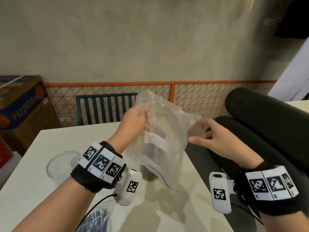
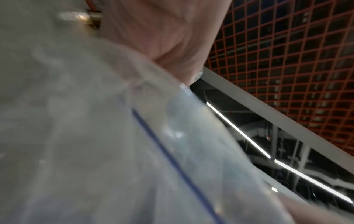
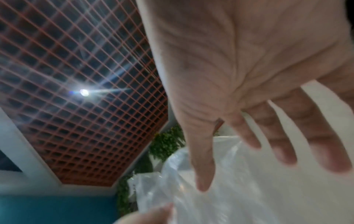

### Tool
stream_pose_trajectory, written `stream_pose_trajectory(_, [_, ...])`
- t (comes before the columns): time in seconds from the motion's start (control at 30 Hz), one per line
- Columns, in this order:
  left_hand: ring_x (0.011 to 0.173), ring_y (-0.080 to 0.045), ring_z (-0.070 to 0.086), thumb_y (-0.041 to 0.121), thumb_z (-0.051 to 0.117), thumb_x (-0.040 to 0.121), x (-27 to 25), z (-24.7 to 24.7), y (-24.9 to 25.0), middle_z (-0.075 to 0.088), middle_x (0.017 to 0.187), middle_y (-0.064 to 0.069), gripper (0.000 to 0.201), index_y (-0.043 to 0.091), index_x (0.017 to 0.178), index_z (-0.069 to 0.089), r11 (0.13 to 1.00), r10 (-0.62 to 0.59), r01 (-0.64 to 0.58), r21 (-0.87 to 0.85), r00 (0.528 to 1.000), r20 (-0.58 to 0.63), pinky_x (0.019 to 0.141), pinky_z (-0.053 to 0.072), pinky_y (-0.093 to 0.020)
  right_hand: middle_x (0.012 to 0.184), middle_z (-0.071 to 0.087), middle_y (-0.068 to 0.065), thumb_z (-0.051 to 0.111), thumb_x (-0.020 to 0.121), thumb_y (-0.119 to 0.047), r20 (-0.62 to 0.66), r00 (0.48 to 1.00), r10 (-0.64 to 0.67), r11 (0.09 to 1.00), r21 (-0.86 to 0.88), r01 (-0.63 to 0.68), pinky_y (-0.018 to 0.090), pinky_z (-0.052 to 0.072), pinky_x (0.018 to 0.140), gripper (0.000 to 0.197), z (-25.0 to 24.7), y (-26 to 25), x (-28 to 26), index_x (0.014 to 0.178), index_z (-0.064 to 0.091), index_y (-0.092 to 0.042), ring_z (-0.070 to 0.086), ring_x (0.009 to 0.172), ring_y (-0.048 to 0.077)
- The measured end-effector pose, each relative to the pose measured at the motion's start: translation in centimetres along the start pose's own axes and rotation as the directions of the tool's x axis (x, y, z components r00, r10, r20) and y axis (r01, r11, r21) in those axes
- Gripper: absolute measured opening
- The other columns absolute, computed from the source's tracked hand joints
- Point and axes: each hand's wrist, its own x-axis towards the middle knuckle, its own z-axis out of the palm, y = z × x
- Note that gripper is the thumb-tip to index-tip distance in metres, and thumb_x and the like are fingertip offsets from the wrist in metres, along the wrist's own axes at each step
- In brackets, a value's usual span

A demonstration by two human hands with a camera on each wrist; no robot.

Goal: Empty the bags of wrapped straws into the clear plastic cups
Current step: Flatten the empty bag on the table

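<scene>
In the head view my left hand point(image 1: 139, 115) grips a clear zip bag point(image 1: 163, 131) near its top and holds it upside down above the white table point(image 1: 33, 190). The bag's blue zip line point(image 1: 158, 176) hangs lowest, and dark wrapped straws point(image 1: 150, 163) show through the plastic near it. My right hand point(image 1: 199, 131) is spread, its straight fingers point(image 3: 268, 136) at the bag's point(image 3: 210, 197) right edge. A clear plastic cup point(image 1: 62, 164) stands on the table, left of the bag. The left wrist view is filled by the blurred bag point(image 2: 95, 136).
A second bag of dark straws point(image 1: 98, 218) lies at the table's near edge by a black cable point(image 1: 93, 208). A teal chair point(image 1: 105, 108) stands behind the table, with an orange mesh fence point(image 1: 200, 97) beyond. Black cushions point(image 1: 259, 124) lie right, a cardboard box point(image 1: 21, 104) left.
</scene>
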Motion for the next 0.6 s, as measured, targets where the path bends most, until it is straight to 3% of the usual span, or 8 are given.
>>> stream_pose_trajectory(0.1, [0.079,-0.02,0.065,0.021,0.036,0.1,-1.7,2.3,-1.1,0.066,0.088,-0.009,0.027,0.014,0.092,0.061,0.995,0.001,-0.014,0.098,0.992,0.128,0.064,0.05,-0.022,0.155,0.016,0.003,0.072,0.064,-0.056,-0.13,0.99,-0.05,0.999,-0.007,0.05,0.046,0.029,0.114,0.113,-0.2,-1.7,-1.0,0.149,0.002,-0.03,0.024,0.141,0.021])
stream_pose_trajectory(0.17, [0.082,-0.023,0.065,0.018,0.041,0.098,-2.3,3.9,-1.4,0.067,0.097,-0.015,0.022,0.012,0.1,0.062,0.996,-0.034,0.019,0.091,0.986,0.161,0.069,0.053,-0.026,0.154,0.016,0.002,0.07,0.071,-0.054,-0.093,0.989,-0.113,0.986,-0.129,0.1,0.052,0.025,0.114,0.105,0.9,-2.5,-1.0,0.149,0.003,-0.03,0.02,0.142,0.021])
stream_pose_trajectory(0.23, [0.081,-0.026,0.067,0.016,0.044,0.097,-3.0,4.9,-1.6,0.066,0.1,-0.021,0.024,0.004,0.11,0.061,0.998,-0.057,0.052,0.028,0.973,0.225,0.067,0.057,-0.027,0.142,0.042,0.004,0.06,0.083,-0.049,-0.001,0.987,-0.16,0.971,-0.179,0.157,0.047,0.038,0.105,0.073,2.6,-2.7,-0.7,0.143,0.028,-0.024,0.041,0.131,0.022])
stream_pose_trajectory(0.27, [0.078,-0.023,0.067,0.02,0.046,0.097,-3.4,5.3,-2.0,0.067,0.099,-0.02,0.027,0.003,0.113,0.06,0.999,-0.048,0.048,0.005,0.966,0.255,0.065,0.057,-0.024,0.127,0.056,0.006,0.055,0.089,-0.043,0.009,0.983,-0.184,0.97,-0.16,0.183,0.041,0.045,0.095,0.053,3.4,-2.5,-0.6,0.134,0.042,-0.019,0.052,0.119,0.024])
stream_pose_trajectory(0.33, [0.084,-0.017,0.068,0.034,0.054,0.091,-4.4,5.5,-3.4,0.07,0.102,-0.011,0.036,0.009,0.117,0.059,0.999,-0.032,0.036,-0.009,0.95,0.31,0.074,0.057,-0.025,0.097,0.066,0.009,0.049,0.095,-0.031,-0.07,0.973,-0.221,0.971,-0.109,0.213,0.039,0.051,0.076,0.026,4.5,-1.8,-0.4,0.112,0.055,-0.013,0.063,0.093,0.028])
stream_pose_trajectory(0.4, [0.097,-0.012,0.064,0.04,0.064,0.084,-5.7,5.6,-5.6,0.068,0.108,0.0,0.041,0.018,0.117,0.058,0.998,-0.055,0.035,0.055,0.907,0.417,0.081,0.053,-0.025,0.086,0.065,0.011,0.046,0.096,-0.025,-0.164,0.961,-0.223,0.97,-0.139,0.201,0.045,0.051,0.071,0.019,4.7,-0.9,-0.1,0.106,0.055,-0.011,0.062,0.082,0.029])
stream_pose_trajectory(0.47, [0.097,-0.01,0.063,0.035,0.067,0.083,-7.3,5.6,-8.1,0.067,0.107,0.004,0.035,0.02,0.114,0.06,0.991,-0.101,0.043,0.13,0.873,0.477,0.08,0.048,-0.019,0.084,0.065,0.013,0.043,0.098,-0.025,-0.189,0.966,-0.177,0.975,-0.169,0.146,0.047,0.051,0.07,0.018,4.6,0.0,0.2,0.106,0.053,-0.012,0.061,0.079,0.03])
stream_pose_trajectory(0.6, [0.084,-0.013,0.061,0.014,0.062,0.088,-9.5,4.2,-12.7,0.067,0.089,-0.005,0.01,0.007,0.096,0.062,0.986,-0.141,0.164,-0.032,0.921,0.364,0.068,0.046,-0.014,0.079,0.062,0.014,0.04,0.099,-0.026,-0.143,0.988,-0.057,0.973,-0.23,0.023,0.046,0.051,0.066,0.019,5.0,2.9,0.5,0.104,0.05,-0.01,0.061,0.077,0.035])
